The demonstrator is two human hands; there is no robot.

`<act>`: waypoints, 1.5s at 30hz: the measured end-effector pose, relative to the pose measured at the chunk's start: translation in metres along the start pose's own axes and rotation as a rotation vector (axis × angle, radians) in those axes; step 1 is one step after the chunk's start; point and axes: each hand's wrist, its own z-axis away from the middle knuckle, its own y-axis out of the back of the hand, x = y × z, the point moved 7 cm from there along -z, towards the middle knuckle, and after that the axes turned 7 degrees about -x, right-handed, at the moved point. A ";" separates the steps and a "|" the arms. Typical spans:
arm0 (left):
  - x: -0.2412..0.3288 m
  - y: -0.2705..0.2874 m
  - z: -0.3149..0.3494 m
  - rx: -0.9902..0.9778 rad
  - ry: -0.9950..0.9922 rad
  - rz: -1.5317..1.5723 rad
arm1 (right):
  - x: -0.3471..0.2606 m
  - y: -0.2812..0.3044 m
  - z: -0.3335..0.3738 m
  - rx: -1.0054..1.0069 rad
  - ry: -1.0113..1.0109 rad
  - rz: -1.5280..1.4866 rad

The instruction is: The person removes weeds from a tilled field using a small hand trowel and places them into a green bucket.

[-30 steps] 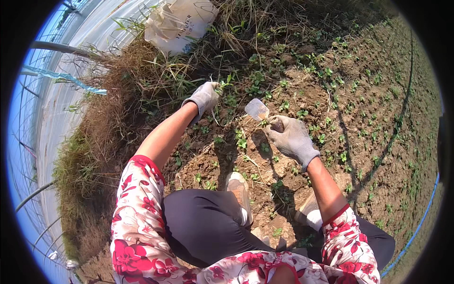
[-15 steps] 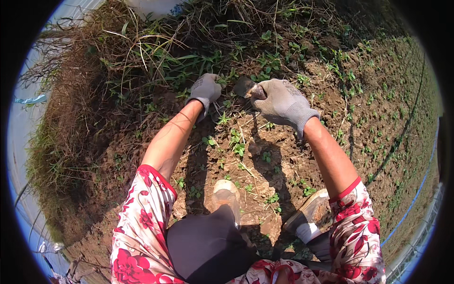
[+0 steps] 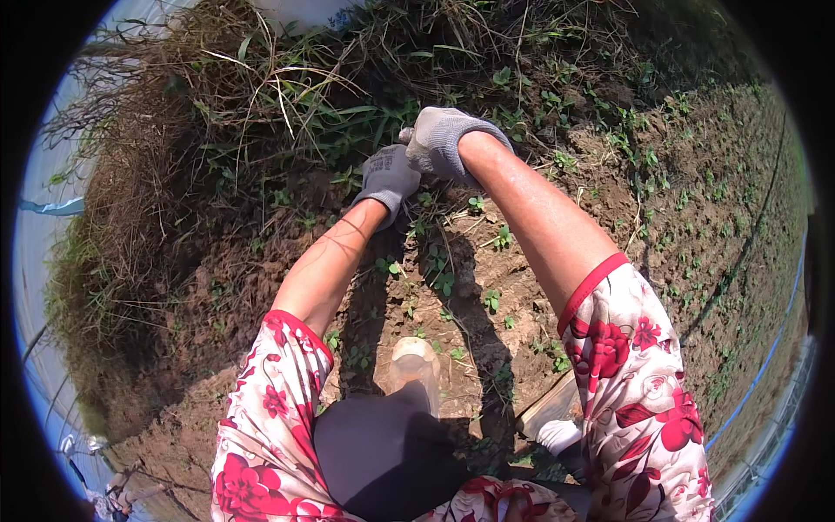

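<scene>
My right hand point(image 3: 439, 143), in a grey knit glove, is closed around a short hand tool point(image 3: 406, 136). Only a rounded bit of it pokes out beside the thumb side; the dark blade is hidden now. Just below and to the left, my left hand point(image 3: 389, 177), gloved alike, rests low at the weedy ground with its fingers curled under. What they hold, if anything, is out of sight. The two gloves nearly touch or overlap. Small green seedlings point(image 3: 439, 270) grow in the brown soil point(image 3: 470, 230) between my arms.
Dry and green grass point(image 3: 287, 96) lies thick along the far and left side. White sheeting point(image 3: 52, 252) borders the left edge. My shoe point(image 3: 416, 358) stands among the seedlings. A dark hose point(image 3: 739, 252) and a blue line point(image 3: 765, 357) run along the right.
My right hand has swung left and away from me with the tool, turning over so the blade no longer shows. The left hand has shifted slightly right and nearer.
</scene>
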 end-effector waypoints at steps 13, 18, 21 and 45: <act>-0.007 0.067 0.026 0.346 0.000 0.475 | 0.061 -0.051 0.032 0.086 0.030 -0.087; 0.004 0.065 0.016 0.257 -0.045 0.317 | 0.063 -0.045 0.052 0.152 0.012 -0.048; 0.028 0.042 0.012 0.089 -0.150 0.147 | 0.064 -0.023 0.090 0.139 -0.030 -0.001; -0.001 0.069 -0.027 0.406 -0.160 0.481 | 0.096 -0.046 0.065 0.158 -0.136 -0.176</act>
